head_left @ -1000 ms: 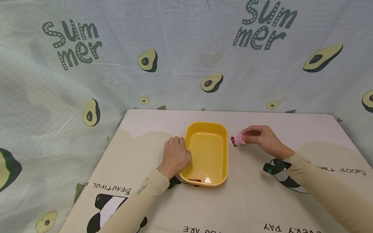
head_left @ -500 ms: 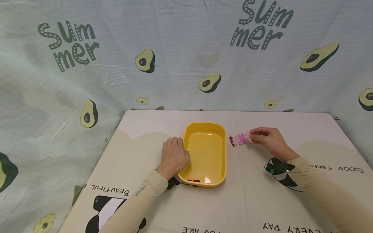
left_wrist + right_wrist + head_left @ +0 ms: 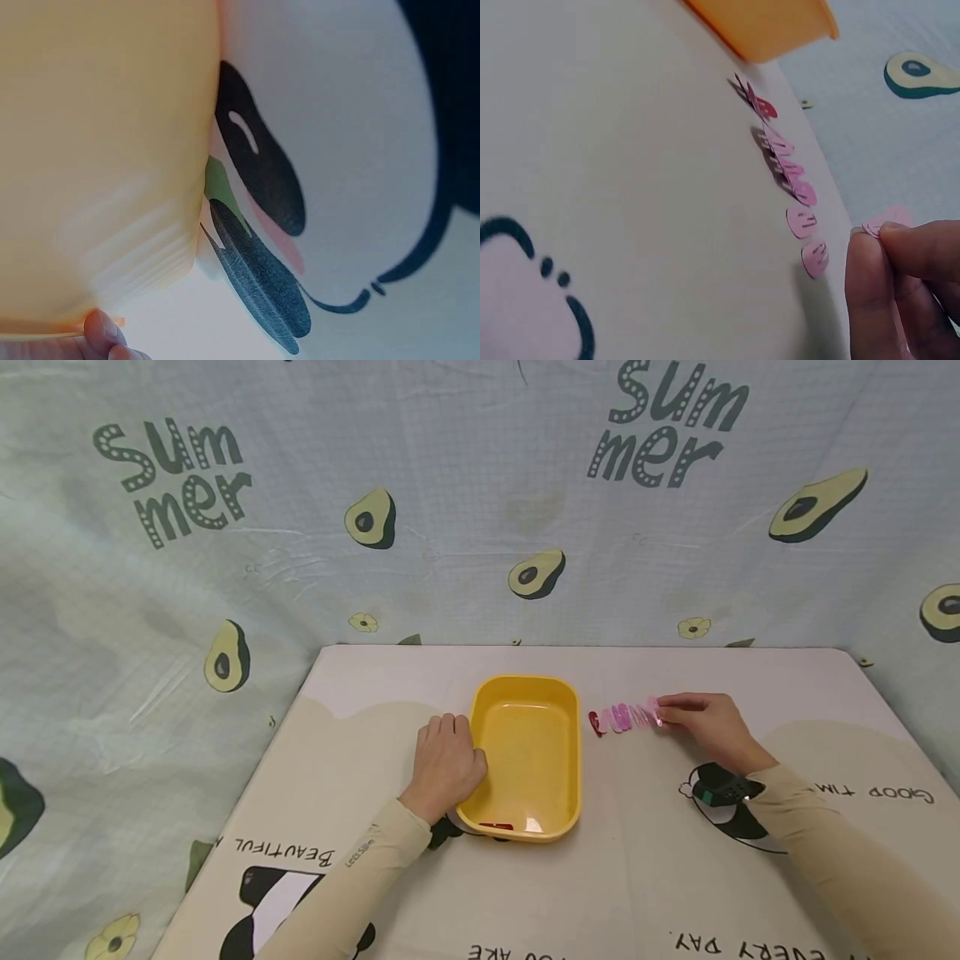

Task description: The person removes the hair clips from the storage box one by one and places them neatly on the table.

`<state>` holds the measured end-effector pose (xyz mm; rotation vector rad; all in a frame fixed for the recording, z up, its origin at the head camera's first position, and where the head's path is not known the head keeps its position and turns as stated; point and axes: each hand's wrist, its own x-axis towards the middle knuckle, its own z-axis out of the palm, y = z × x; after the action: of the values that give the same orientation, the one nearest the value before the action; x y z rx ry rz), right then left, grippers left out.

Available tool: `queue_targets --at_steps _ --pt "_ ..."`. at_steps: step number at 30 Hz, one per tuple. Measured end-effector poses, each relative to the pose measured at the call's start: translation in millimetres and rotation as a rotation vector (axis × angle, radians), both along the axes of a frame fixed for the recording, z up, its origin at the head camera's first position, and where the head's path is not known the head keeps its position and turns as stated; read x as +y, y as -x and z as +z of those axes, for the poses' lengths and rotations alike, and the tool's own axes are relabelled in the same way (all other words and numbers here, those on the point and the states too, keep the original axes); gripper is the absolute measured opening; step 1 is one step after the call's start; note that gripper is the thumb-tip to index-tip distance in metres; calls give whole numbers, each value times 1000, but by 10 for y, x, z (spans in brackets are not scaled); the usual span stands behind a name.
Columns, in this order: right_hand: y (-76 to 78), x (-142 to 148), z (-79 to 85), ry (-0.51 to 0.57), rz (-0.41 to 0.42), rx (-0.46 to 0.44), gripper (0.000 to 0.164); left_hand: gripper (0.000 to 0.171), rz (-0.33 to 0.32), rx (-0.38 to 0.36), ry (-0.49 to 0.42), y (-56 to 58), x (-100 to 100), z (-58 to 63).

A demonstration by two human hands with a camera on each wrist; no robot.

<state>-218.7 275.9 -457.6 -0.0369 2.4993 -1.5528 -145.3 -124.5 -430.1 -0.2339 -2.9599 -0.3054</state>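
Note:
My left hand (image 3: pixel 444 768) grips the left rim of a yellow plastic tray (image 3: pixel 579 760); in the left wrist view its fingertips (image 3: pixel 99 330) curl over the rim. To the right of the tray, my right hand (image 3: pixel 708 727) pinches pink snap hair clips (image 3: pixel 894 217) between thumb and fingers. From the tray toward that hand runs a row of clips: a dark red clip (image 3: pixel 596 723) at the tray end, then several pink clips (image 3: pixel 621 717). The right wrist view shows slots cut in a pink clip (image 3: pixel 816 258) lying nearest the hand.
A small dark red piece (image 3: pixel 496 826) lies inside the tray at its near end. The table is covered by a printed cream cloth (image 3: pixel 540 893) with lettering. Behind it hangs an avocado-patterned curtain (image 3: pixel 450 568).
My right hand has moved to the right, and the bunched pink clips are now spread out in a row behind it. The left hand keeps its grip on the tray.

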Motion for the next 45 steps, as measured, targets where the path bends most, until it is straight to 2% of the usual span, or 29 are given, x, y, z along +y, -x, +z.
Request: queue_targets --at_steps 16,24,36,45 --pt "76 -27 -11 -109 -13 -37 52 18 -4 26 -2 -14 -29 -8" --pt "115 -36 23 -112 -19 -56 47 18 -10 33 2 -10 -13 -6" --pt "80 -49 108 -348 -29 -15 42 19 -21 13 15 1 45 -55" --pt "91 56 144 -425 -42 -5 46 18 -32 22 24 26 75 -55"
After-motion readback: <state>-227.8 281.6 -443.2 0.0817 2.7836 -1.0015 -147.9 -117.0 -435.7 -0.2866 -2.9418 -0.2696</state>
